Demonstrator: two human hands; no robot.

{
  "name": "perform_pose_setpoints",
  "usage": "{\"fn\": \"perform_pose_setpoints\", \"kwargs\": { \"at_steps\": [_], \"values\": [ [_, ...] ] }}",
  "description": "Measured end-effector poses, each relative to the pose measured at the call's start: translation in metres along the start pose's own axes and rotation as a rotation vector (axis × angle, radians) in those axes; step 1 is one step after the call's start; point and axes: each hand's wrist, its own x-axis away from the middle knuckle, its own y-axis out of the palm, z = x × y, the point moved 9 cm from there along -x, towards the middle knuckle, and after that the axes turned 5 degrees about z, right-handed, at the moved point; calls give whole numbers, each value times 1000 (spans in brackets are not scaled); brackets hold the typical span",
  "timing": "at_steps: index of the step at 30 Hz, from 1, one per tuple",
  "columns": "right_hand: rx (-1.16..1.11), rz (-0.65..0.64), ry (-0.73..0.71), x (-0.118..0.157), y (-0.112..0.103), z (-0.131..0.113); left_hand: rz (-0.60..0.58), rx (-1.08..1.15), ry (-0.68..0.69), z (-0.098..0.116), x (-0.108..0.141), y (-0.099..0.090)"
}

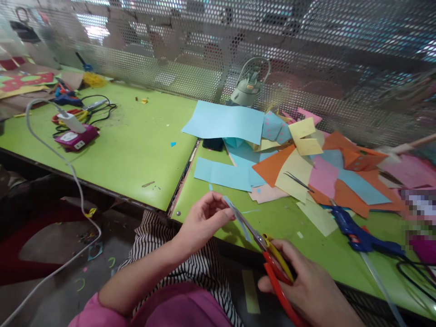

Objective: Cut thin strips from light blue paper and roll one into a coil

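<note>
My left hand [211,217] pinches a narrow light blue paper strip [244,229] over the near edge of the green table. In my right hand [303,281] are scissors [277,261] with red and yellow handles, my fingers through the loops. Their blades lie along the strip, close to my left fingertips; whether they are parted I cannot tell. Just beyond my hands lies a light blue paper piece [223,174], with a larger light blue sheet [226,120] farther back.
A pile of coloured paper [323,170] covers the right side, with tweezers [298,180] on it. A blue glue gun [363,234] lies at right. A purple power strip [77,138] with a white cable sits at left. Perforated metal mesh [153,50] stands behind the table.
</note>
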Motion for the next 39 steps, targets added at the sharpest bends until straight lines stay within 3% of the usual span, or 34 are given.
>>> {"fn": "perform_pose_setpoints", "kwargs": {
  "at_steps": [15,25,31,39],
  "values": [
    [67,24,2,2,-2,-5,8,34,16,-3,-1,-1],
    [-30,-18,0,3,0,-6,3,12,15,-2,-2,1],
    [-111,102,4,9,-8,-15,16,-44,-2,0,-1,2],
    [-154,83,-26,13,-5,-19,17,-55,-28,-4,-2,1]
  ]
}}
